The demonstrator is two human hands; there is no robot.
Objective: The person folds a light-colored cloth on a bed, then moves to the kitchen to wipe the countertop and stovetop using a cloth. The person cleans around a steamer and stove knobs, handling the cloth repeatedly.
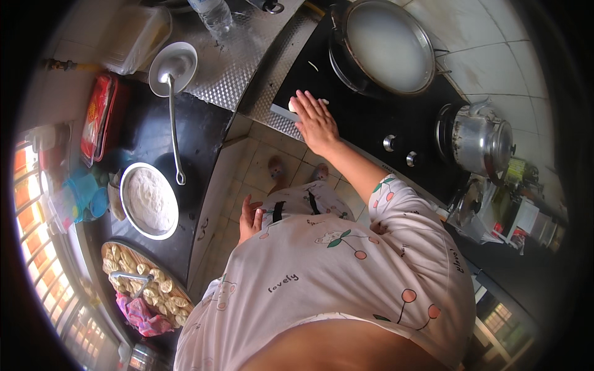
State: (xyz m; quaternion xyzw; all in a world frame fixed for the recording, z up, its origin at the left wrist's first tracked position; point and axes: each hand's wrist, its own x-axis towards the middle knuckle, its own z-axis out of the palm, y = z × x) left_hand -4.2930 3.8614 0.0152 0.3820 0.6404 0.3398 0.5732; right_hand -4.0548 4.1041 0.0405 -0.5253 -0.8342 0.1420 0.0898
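My right hand [317, 121] reaches over the left end of a black glass gas hob [362, 113], palm down and fingers stretched out. It covers a small white piece [292, 106] that shows past the fingers; its material is unclear. Close by on the hob lies a thin pale strip [313, 66]. My left hand [250, 216] hangs in front of my patterned shirt [297, 259], holding nothing, its fingers apart. A wide metal pan [390, 46] of cloudy whitish liquid stands at the back of the hob.
Right of the knobs stands a metal kettle [480, 137]. On the left counter are a bowl of flour [149, 201], a long-handled ladle [174, 130] resting in a white bowl [189, 60], and a tray [181, 283] of dumplings [160, 294]. A water bottle [213, 16] stands farther back.
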